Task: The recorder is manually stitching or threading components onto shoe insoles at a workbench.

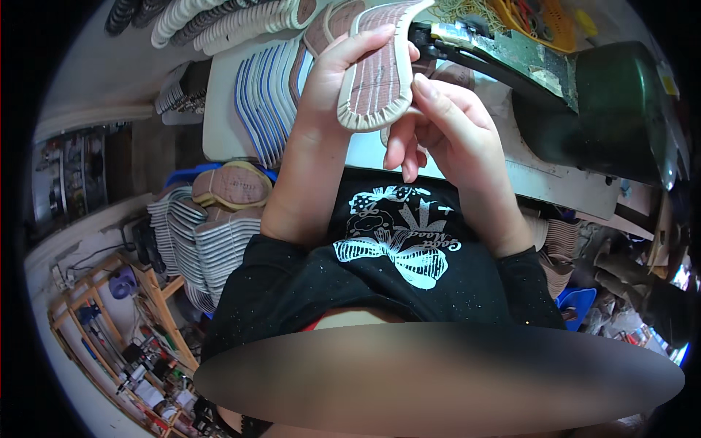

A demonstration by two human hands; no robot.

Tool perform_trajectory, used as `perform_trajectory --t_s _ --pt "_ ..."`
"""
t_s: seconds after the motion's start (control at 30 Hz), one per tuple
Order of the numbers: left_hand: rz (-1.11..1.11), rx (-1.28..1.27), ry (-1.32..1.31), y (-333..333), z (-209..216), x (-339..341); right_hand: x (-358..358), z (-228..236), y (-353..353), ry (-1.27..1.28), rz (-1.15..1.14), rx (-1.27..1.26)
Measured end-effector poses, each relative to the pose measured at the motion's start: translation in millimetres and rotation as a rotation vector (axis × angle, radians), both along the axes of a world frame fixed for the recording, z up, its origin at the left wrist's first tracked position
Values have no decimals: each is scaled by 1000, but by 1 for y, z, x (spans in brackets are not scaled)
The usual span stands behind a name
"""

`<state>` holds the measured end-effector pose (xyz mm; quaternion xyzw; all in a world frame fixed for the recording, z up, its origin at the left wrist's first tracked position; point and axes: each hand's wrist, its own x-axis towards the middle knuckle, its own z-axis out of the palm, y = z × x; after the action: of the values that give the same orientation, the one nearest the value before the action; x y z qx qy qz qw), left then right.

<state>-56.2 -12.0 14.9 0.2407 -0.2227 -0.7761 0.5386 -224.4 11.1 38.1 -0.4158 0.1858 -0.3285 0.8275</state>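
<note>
A shoe insole [374,84] with a reddish-brown woven face and a gathered cream edging is held up in front of my chest, its rounded end toward me. My left hand [342,69] is closed round its left side, thumb lying across the face. At the right edge, my right hand [456,120] has its thumb against the edging and its fingers curled below; part of that grip is hidden behind the insole. Just beyond my hands is the dark head of a green machine [511,66].
Blue-edged insoles [264,102] stand in a row on the white table [219,109]. More insole stacks [208,241] sit at the left by a blue bin, others [561,248] at the right. White coiled rolls [248,31] and a yellow basket [549,25] lie at the back.
</note>
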Motion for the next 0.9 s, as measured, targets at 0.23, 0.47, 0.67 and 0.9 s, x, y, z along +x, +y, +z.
perform_trajectory --t_s 0.23,0.47,0.67,0.9 --pt "148 -114 -56 24 4 -9 -6 5 19 45 -16 -68" --pt "319 -178 -215 40 25 -3 4 -1 20 275 -360 -376" --pt "494 -405 -577 46 31 -8 5 -6 16 410 -400 -495" --pt "698 -602 -998 44 21 -20 6 -16 5 799 -389 -821"
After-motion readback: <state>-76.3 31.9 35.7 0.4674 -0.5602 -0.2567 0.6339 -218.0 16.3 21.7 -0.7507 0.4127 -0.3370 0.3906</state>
